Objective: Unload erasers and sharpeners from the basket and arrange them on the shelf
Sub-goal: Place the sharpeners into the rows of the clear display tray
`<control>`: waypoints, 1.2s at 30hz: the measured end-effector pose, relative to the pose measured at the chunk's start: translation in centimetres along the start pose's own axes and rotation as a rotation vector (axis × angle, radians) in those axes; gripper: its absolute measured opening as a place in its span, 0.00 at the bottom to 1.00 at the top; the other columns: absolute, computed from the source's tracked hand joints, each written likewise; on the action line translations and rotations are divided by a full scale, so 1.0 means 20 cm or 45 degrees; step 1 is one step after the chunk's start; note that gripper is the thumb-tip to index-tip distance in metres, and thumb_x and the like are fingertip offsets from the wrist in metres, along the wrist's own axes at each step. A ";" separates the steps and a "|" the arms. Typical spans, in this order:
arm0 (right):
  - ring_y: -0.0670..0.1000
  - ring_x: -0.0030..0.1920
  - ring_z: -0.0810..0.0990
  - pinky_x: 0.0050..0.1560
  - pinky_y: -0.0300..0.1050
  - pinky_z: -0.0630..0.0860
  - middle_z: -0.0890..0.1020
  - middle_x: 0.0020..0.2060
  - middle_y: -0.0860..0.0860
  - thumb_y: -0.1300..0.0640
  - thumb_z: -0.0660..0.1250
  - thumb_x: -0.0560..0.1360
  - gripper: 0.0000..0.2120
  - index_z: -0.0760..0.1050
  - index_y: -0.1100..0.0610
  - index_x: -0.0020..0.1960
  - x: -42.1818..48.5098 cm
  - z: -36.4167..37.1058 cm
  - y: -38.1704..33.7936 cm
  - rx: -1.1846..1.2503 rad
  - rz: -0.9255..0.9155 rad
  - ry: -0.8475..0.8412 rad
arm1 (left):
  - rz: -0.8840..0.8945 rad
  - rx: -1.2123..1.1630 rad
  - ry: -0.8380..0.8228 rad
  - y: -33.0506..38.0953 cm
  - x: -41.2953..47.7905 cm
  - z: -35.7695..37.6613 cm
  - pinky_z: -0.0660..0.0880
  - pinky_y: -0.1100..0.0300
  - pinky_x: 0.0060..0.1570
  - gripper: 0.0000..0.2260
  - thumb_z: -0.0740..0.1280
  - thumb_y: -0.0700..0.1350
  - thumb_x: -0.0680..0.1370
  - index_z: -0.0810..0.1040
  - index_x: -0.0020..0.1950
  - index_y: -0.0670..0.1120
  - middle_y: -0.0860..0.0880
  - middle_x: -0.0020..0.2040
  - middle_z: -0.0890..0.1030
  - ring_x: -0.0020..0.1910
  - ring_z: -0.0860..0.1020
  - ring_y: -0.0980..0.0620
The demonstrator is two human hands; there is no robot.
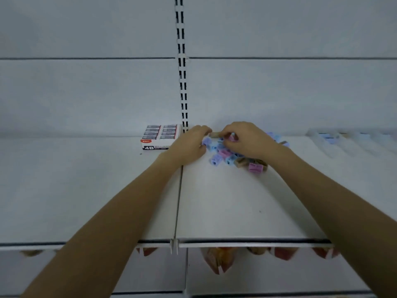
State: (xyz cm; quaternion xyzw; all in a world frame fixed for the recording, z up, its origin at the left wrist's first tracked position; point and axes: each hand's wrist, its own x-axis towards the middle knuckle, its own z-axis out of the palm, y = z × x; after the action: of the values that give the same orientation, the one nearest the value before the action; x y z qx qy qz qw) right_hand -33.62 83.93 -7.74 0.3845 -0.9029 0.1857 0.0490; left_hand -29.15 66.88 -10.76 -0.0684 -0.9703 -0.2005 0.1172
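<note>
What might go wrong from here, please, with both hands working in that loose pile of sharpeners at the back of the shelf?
1. The sharpeners lie in a loose heap under the left hand and right hand. A careless sweep could scatter them, perhaps into the gap between the boards of the shelf.
2. The left hand is close to the 4B eraser box, so a nudge might push it askew.

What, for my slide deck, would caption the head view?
Left hand and right hand handle small sharpeners on the shelf beside a 4B eraser box.
</note>
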 end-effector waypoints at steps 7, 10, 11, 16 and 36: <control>0.55 0.50 0.75 0.50 0.53 0.74 0.80 0.48 0.55 0.54 0.64 0.73 0.12 0.79 0.56 0.54 0.09 0.04 -0.06 -0.078 -0.027 -0.076 | 0.062 0.002 0.098 -0.05 0.00 0.09 0.70 0.48 0.55 0.20 0.56 0.35 0.74 0.69 0.67 0.39 0.39 0.59 0.76 0.56 0.73 0.39; 0.56 0.51 0.74 0.51 0.52 0.73 0.79 0.47 0.56 0.54 0.64 0.74 0.10 0.79 0.55 0.52 0.12 0.06 -0.09 -0.103 -0.023 -0.104 | 0.075 -0.003 0.125 -0.06 0.01 0.10 0.66 0.54 0.47 0.16 0.57 0.33 0.75 0.70 0.63 0.38 0.37 0.52 0.78 0.50 0.73 0.40; 0.57 0.51 0.73 0.52 0.53 0.72 0.79 0.47 0.57 0.55 0.64 0.74 0.09 0.80 0.56 0.51 0.12 0.06 -0.09 -0.099 -0.027 -0.106 | 0.089 -0.009 0.132 -0.06 0.01 0.09 0.66 0.54 0.46 0.14 0.58 0.32 0.75 0.71 0.60 0.37 0.37 0.51 0.78 0.49 0.73 0.40; 0.57 0.52 0.73 0.50 0.49 0.70 0.78 0.47 0.57 0.57 0.65 0.72 0.09 0.79 0.57 0.50 0.13 0.08 -0.10 -0.112 -0.078 -0.086 | 0.101 -0.066 0.146 -0.07 0.04 0.08 0.69 0.53 0.51 0.15 0.59 0.33 0.73 0.72 0.59 0.37 0.37 0.53 0.76 0.52 0.74 0.40; 0.52 0.52 0.74 0.53 0.34 0.66 0.75 0.55 0.59 0.68 0.64 0.72 0.19 0.71 0.62 0.62 0.00 0.10 -0.01 0.248 -0.126 0.229 | 0.152 -0.348 0.370 0.02 -0.06 -0.01 0.70 0.79 0.44 0.10 0.65 0.33 0.75 0.73 0.56 0.35 0.39 0.54 0.73 0.46 0.74 0.53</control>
State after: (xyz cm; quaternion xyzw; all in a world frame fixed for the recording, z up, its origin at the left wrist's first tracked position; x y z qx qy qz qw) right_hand -33.40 83.16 -9.55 0.4133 -0.8525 0.3036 0.1013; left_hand -27.96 67.02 -10.81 -0.1114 -0.9012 -0.3307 0.2571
